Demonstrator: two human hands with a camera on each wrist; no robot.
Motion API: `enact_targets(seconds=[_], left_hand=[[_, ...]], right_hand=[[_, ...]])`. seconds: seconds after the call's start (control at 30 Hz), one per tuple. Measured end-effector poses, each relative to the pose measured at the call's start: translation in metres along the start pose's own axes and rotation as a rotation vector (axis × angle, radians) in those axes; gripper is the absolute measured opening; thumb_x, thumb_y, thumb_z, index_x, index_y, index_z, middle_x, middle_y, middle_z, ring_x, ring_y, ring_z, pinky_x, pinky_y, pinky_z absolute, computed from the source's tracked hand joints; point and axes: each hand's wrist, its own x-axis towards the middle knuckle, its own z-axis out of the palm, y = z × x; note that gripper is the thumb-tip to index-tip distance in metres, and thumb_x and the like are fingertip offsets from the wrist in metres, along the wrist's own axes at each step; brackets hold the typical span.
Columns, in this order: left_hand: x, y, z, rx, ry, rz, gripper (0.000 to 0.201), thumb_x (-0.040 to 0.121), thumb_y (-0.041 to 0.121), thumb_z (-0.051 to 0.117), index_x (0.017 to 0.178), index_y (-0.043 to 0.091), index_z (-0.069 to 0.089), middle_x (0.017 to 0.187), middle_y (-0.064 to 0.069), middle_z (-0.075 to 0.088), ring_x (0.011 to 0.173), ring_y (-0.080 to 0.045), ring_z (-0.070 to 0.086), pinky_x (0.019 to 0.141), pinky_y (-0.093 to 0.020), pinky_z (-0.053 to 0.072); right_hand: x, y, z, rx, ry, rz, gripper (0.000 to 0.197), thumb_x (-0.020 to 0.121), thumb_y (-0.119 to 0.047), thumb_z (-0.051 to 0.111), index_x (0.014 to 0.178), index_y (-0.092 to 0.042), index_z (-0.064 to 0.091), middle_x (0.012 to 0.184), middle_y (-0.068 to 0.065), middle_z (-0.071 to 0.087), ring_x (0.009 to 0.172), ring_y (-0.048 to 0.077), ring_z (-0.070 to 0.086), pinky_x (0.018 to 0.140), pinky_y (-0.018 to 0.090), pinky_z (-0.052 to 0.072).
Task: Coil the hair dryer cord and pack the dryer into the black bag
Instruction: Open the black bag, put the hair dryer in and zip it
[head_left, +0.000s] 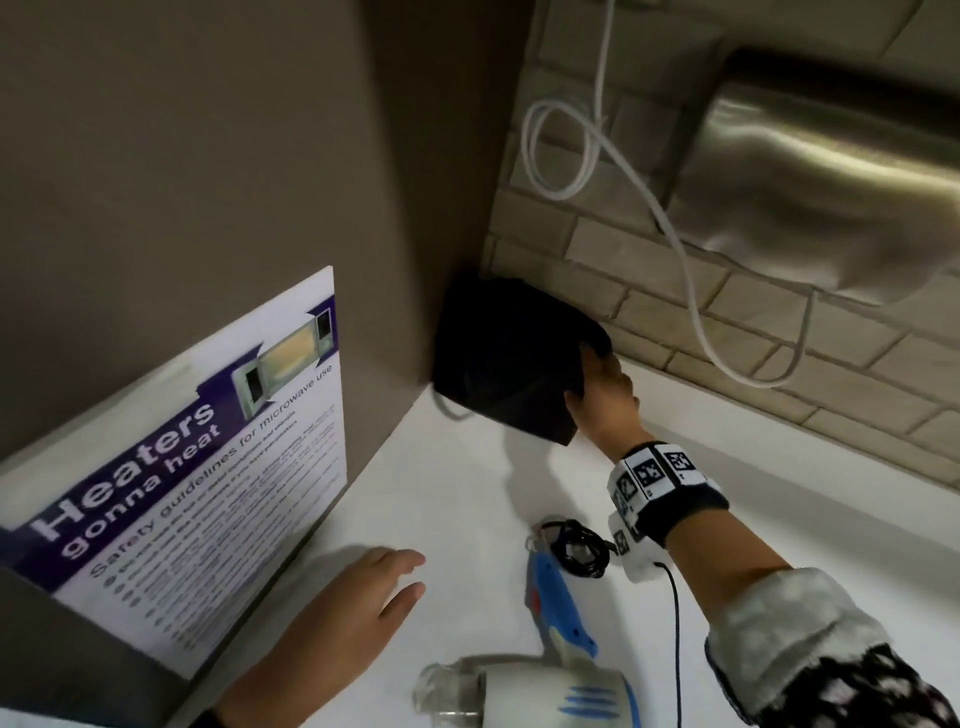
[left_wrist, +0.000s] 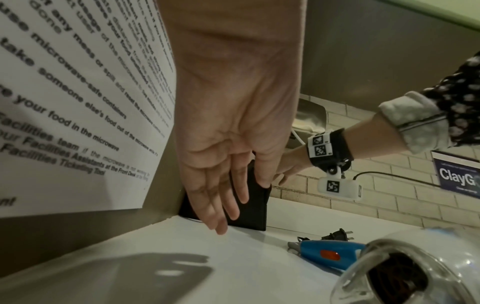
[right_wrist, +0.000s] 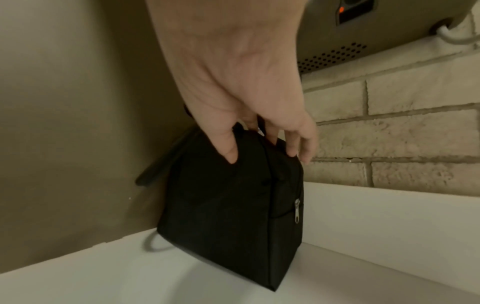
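Observation:
The black bag stands tilted in the far corner of the white counter. My right hand grips its top edge, thumb on one side and fingers on the other. The white and blue hair dryer lies on the counter near me, its black cord bundled by the handle end, with the plug showing. My left hand hovers over the counter, fingers straight, holding nothing.
A microwave safety poster hangs on the brown side wall at left. A steel wall dispenser with a looped white cable sits above the brick backsplash. A thin black wire runs from my right wrist device.

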Motion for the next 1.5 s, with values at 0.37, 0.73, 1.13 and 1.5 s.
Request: enact_targets(seconds=[0.37,0.73,1.13,1.5], left_hand=[[-0.005,0.044,-0.036,0.016,0.091,0.055,0.027,0.094,0.04,0.047,0.121,0.033,0.052,0.115,0.022,0.06,0.104,0.007,0.055,0.087,-0.011,0.043],[-0.01,0.086,-0.071,0.068,0.488,0.207,0.021,0.089,0.045,0.051,0.079,0.027,0.051,0.08,0.015,0.051,0.08,-0.009,0.047,0.071,-0.032,0.043],[-0.014,0.069,-0.077,0.244,0.318,0.253,0.036,0.083,0.041,0.055,0.119,0.041,0.055,0.136,0.02,0.042,0.127,-0.008,0.033,0.106,-0.032,0.024],[0.004,0.046,-0.064,-0.005,0.286,0.134,0.051,0.084,0.033,0.062,0.131,0.028,0.046,0.134,0.012,0.042,0.112,0.004,0.046,0.088,-0.004,0.042]], right_hand=[[-0.021,0.027,-0.031,0.331,0.39,-0.204,0.022,0.084,-0.003,0.053,0.106,0.001,0.059,0.106,0.028,0.053,0.09,0.036,0.052,0.069,0.026,0.03],[-0.094,-0.021,-0.034,0.737,0.101,-0.515,0.021,0.087,0.006,0.06,0.099,-0.01,0.057,0.102,0.006,0.046,0.096,0.002,0.05,0.079,0.013,0.043],[-0.103,-0.03,-0.001,0.884,-0.352,-0.476,0.026,0.088,0.012,0.05,0.088,-0.012,0.06,0.102,0.019,0.055,0.113,0.026,0.058,0.095,0.042,0.048],[-0.092,-0.029,-0.006,1.067,-0.602,0.153,0.02,0.098,-0.029,0.047,0.116,-0.026,0.054,0.106,0.001,0.062,0.099,0.018,0.06,0.088,0.029,0.048]])
